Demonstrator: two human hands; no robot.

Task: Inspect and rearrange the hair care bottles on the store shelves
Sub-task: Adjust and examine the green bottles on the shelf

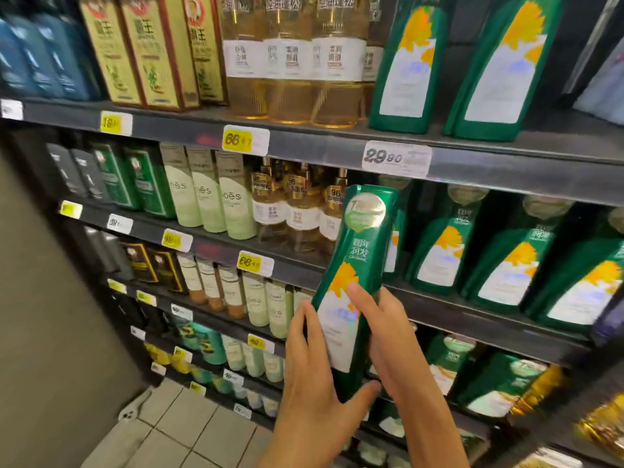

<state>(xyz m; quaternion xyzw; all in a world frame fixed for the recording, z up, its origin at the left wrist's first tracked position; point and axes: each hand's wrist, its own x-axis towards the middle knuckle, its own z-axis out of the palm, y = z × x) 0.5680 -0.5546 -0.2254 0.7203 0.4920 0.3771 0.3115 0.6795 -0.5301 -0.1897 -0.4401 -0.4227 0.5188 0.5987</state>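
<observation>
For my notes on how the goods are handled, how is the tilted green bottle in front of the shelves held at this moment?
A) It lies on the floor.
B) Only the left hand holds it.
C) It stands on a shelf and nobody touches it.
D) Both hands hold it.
D: the left hand grips the lower part of the green bottle from one side, and the right hand holds it from the other side.

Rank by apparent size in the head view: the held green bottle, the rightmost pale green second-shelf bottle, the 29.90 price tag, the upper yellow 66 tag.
1. held green bottle, though nearest the camera, which inflates it
2. pale green bottle
3. 29.90 price tag
4. upper yellow 66 tag
</observation>
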